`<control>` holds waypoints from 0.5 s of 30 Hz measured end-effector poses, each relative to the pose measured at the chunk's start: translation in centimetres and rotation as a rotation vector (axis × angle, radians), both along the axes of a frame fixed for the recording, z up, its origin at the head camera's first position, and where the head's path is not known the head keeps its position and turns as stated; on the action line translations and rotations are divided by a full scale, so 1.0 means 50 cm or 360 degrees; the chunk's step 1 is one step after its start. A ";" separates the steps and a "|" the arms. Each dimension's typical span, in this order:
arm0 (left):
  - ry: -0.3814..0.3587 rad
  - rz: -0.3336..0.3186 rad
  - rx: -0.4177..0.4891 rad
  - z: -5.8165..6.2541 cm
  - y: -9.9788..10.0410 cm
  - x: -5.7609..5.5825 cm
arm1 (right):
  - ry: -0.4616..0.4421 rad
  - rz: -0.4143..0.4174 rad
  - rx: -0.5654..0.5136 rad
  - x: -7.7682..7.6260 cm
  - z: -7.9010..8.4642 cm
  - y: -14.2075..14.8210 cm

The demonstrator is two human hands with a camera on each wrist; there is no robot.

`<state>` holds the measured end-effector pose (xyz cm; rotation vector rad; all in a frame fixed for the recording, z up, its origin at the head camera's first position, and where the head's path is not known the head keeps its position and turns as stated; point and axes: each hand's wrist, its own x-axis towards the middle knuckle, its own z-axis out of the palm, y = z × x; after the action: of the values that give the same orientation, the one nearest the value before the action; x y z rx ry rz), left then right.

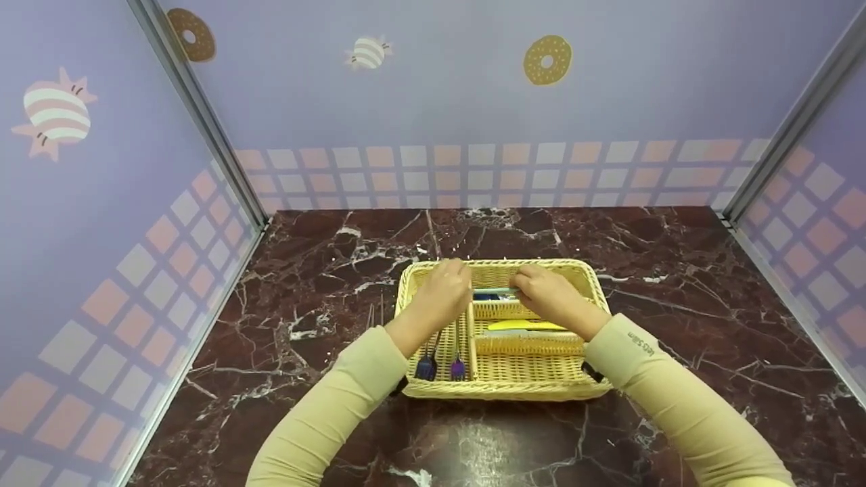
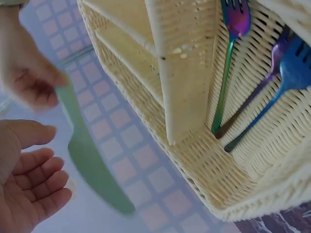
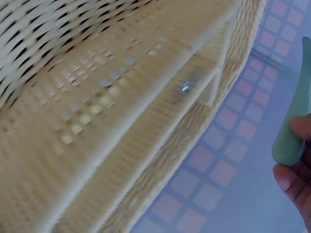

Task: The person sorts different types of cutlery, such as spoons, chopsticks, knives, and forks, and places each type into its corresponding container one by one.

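My right hand (image 1: 551,297) pinches a light green knife (image 2: 97,167) by the end of its handle, above the far part of a wicker cutlery basket (image 1: 500,389). In the right wrist view, thumb and fingers grip the handle (image 3: 289,143). My left hand (image 2: 29,179) is beside the blade with loosely bent fingers and nothing between them; the head view has it over the basket's far left. Several metallic forks lie in the left compartment, among them a blue fork (image 2: 294,68) and a rainbow-coloured fork (image 2: 236,22).
A yellow knife (image 1: 524,326) lies in a middle compartment on the right. Something blue (image 1: 484,296) shows in the far compartment. The basket stands on a dark marbled table (image 1: 325,284), with patterned panels (image 1: 467,101) at the back and sides.
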<state>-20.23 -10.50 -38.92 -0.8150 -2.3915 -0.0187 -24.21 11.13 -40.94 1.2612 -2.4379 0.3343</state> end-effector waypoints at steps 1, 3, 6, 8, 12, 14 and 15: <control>0.0033 0.0025 0.0050 -0.001 -0.010 -0.004 | -0.0062 -0.0038 0.0017 -0.008 -0.005 0.010; 0.0096 0.0090 0.0129 -0.006 -0.034 -0.013 | -0.0223 -0.0099 0.0071 -0.022 -0.014 0.032; 0.0146 0.0189 0.0174 -0.021 -0.073 -0.023 | -0.0401 -0.0129 0.0181 -0.044 -0.031 0.069; 0.0153 0.0244 0.0194 -0.034 -0.100 -0.026 | -0.0475 -0.0086 0.0253 -0.057 -0.042 0.091; 0.0095 0.0344 0.0246 -0.062 -0.148 -0.025 | -0.0566 -0.0011 0.0347 -0.070 -0.047 0.118; 0.0041 0.0388 0.0274 -0.073 -0.164 -0.023 | -0.0622 -0.0032 0.0384 -0.070 -0.044 0.125; 0.0013 0.0404 0.0285 -0.078 -0.170 -0.022 | -0.0634 -0.0051 0.0406 -0.070 -0.043 0.126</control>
<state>-21.33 -19.02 -42.82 -0.4257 -2.4268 -0.1255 -27.70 17.44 -43.09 1.3639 -2.9117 0.2952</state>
